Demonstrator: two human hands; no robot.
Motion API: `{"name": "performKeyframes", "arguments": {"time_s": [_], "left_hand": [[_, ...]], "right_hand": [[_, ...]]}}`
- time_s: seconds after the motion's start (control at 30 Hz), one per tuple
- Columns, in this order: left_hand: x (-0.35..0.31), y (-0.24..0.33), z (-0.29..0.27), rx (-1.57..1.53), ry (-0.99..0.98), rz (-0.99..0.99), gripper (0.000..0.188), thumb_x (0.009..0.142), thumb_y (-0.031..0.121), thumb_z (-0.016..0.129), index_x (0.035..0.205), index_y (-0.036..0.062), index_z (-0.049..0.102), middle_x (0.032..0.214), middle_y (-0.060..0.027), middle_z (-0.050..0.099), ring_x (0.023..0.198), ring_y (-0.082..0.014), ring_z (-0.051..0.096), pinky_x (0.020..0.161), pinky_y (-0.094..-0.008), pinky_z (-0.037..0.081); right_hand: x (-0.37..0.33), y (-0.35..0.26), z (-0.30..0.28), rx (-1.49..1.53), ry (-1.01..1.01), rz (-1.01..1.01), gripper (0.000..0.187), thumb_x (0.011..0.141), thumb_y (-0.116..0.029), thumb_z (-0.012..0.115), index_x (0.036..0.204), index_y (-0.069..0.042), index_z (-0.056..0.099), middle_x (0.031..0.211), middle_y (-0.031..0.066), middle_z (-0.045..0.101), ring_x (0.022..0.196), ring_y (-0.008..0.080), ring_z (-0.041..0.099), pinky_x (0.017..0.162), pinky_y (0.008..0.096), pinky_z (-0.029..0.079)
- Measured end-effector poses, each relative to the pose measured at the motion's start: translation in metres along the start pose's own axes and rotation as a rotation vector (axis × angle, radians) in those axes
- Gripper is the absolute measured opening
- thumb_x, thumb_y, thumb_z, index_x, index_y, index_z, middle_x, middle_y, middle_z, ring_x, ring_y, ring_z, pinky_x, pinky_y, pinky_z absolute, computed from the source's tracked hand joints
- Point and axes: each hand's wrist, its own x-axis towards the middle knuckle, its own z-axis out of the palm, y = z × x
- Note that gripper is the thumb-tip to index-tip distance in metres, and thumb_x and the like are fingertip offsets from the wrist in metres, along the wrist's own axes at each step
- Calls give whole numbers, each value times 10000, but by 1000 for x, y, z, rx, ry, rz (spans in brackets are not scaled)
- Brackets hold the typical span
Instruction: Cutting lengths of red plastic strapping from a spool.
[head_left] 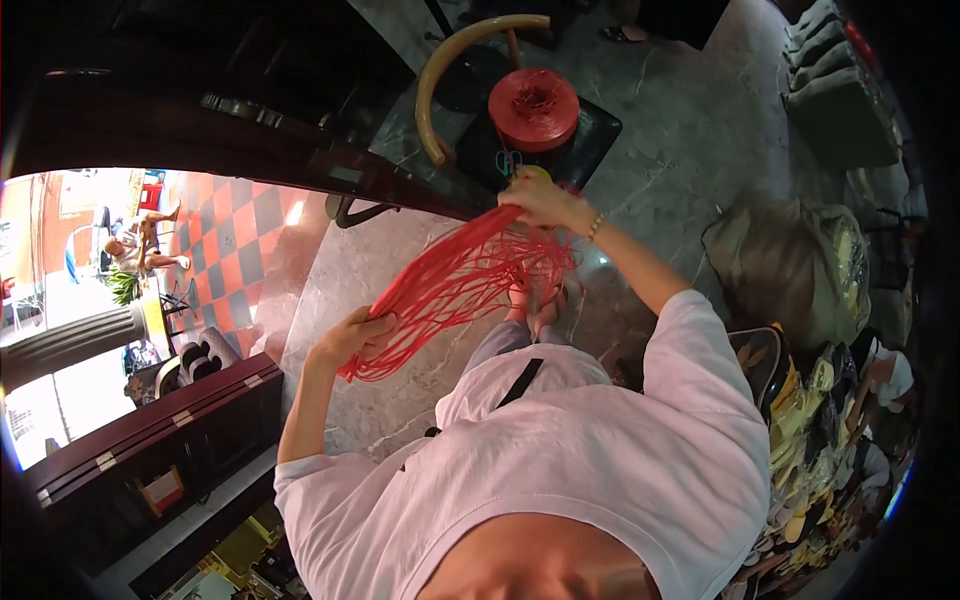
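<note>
A long bundle of red plastic string (pixel 440 275) stretches between my hands, its strands loose and sagging on the right side. My left hand (pixel 358 337) is closed round the bundle's lower left end. Higher up and to the right, my right hand (pixel 545 200) grips the other end. Just beyond it lies a pair of scissors (pixel 508 160) with teal handles, beside a small yellow thing (pixel 537 173) partly hidden by my right hand. A big round roll of red string (pixel 534 108) rests on the black seat of a chair (pixel 597 130).
The chair has a curved wooden armrest (pixel 432 85). Dark wooden doors (pixel 250 120) stand at the left, opening onto a checkered floor (pixel 225 240) where a person (pixel 145 245) sits. On the right are a large wrapped bag (pixel 775 265) and heaped plastic-wrapped goods (pixel 820 430). Grey marble tiles (pixel 670 120) cover the floor.
</note>
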Motion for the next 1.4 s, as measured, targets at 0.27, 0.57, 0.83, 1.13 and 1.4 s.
{"name": "performKeyframes", "arguments": {"time_s": [0.27, 0.57, 0.83, 1.13, 1.4], "left_hand": [[-36, 41, 20, -239, 65, 329, 210, 949, 273, 505, 865, 84, 462, 564, 74, 284, 424, -27, 223, 396, -220, 189], [-91, 5, -30, -308, 57, 709, 264, 925, 296, 545, 829, 64, 463, 524, 55, 285, 376, -40, 216, 358, -236, 179], [-64, -63, -102, -191, 310, 315, 174, 920, 226, 560, 841, 92, 482, 567, 78, 327, 423, -11, 265, 387, -199, 198], [166, -114, -90, 730, 454, 611, 260, 877, 226, 617, 1042, 30, 572, 718, 25, 541, 649, -100, 476, 585, -301, 420], [234, 44, -36, 895, -391, 452, 786, 646, 162, 752, 1349, 75, 412, 1410, -123, 382, 1323, -232, 323, 1088, -350, 268]], "right_hand": [[72, 64, -103, -212, 338, 71, 164, 732, -155, 645, 878, -100, 595, 744, 143, 610, 759, 325, 612, 694, 424, 491], [57, 52, -185, -170, 110, 259, 300, 717, -228, 674, 960, -54, 641, 828, 177, 643, 839, 349, 617, 741, 410, 488], [16, -6, -193, -7, -242, 511, 295, 764, -241, 625, 962, -25, 661, 742, 181, 648, 720, 310, 645, 668, 391, 491], [20, -140, -305, -31, -544, 534, 222, 740, -217, 600, 736, 4, 618, 568, 133, 573, 478, 261, 569, 489, 388, 420], [12, -235, -336, -381, -302, 399, 213, 757, -213, 600, 722, -3, 599, 631, 177, 592, 670, 353, 599, 627, 442, 466]]}}
